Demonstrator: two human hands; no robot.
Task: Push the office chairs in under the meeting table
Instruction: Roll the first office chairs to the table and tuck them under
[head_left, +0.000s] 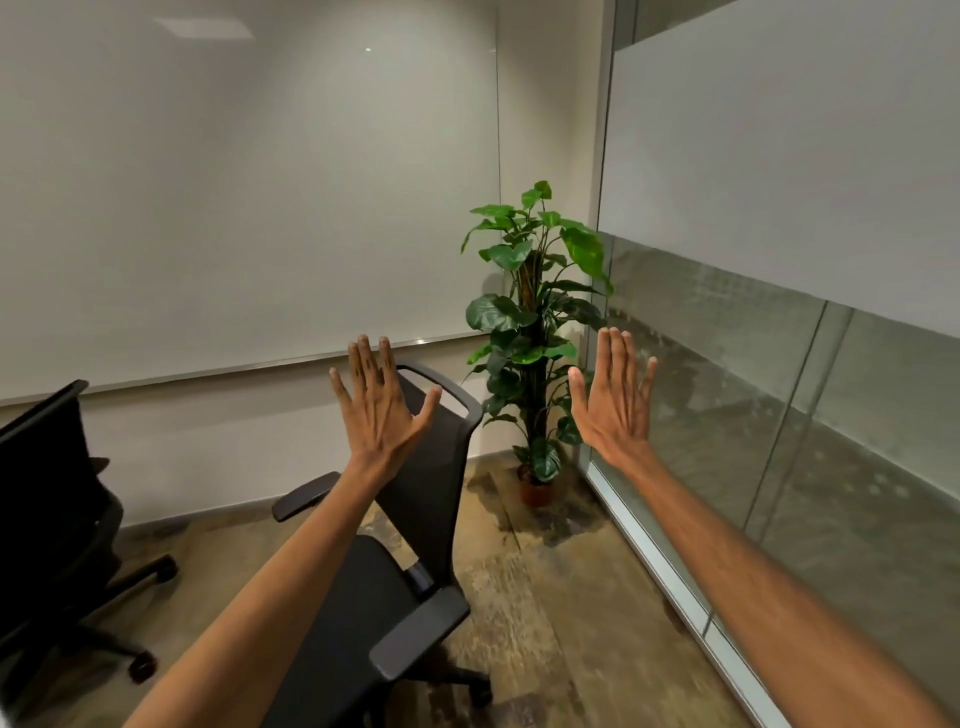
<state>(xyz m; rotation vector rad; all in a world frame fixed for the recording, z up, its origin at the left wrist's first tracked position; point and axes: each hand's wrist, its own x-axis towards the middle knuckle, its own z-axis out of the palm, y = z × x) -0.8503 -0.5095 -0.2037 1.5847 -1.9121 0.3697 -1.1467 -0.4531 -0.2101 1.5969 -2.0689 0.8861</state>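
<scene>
A black office chair (431, 467) with grey armrests stands in front of me, its mesh back toward the far wall. My left hand (376, 405) is raised in front of the chair's back, fingers spread, holding nothing. My right hand (613, 400) is held up to the right of the chair, palm away from me, fingers apart, also empty. A second black chair (57, 499) on castors stands at the left edge, partly cut off. No meeting table is in view.
A large whiteboard (249, 208) covers the far wall. A tall potted plant (535, 332) stands in the corner behind the chair. A frosted glass partition (779, 312) runs along the right. Brown patterned floor (561, 613) lies between chair and glass.
</scene>
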